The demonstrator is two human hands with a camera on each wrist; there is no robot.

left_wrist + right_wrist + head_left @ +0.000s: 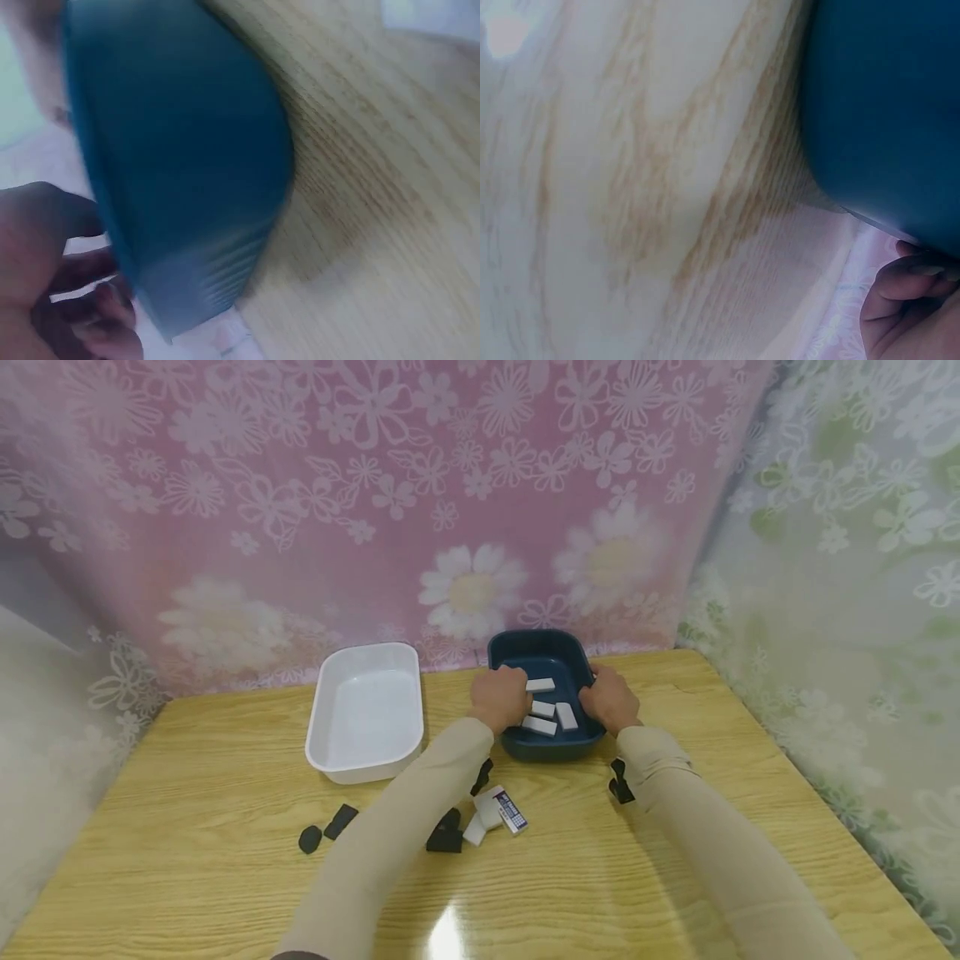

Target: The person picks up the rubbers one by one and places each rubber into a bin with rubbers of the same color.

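A dark blue plastic basin (551,747) stands near the back of the table with several white, eraser-like blocks (540,725) lying inside. My left hand (500,697) grips its left rim, fingers curled at the edge. On the opposite side, my right hand (611,700) holds the right rim. The left wrist view has the basin's side (180,150) filling the middle, with the left hand's curled fingers (97,315) by the rim. In the right wrist view, the right fingers (907,289) bend in at the basin's edge, partly cut off by the frame.
Left of the basin sits a white tub (367,768). Nearer me lie white blocks (487,810), one with a printed blue label (511,812), and black pieces (446,835). More black pieces (341,821) lie left of my left sleeve. Floral cloth (375,527) hangs behind the table.
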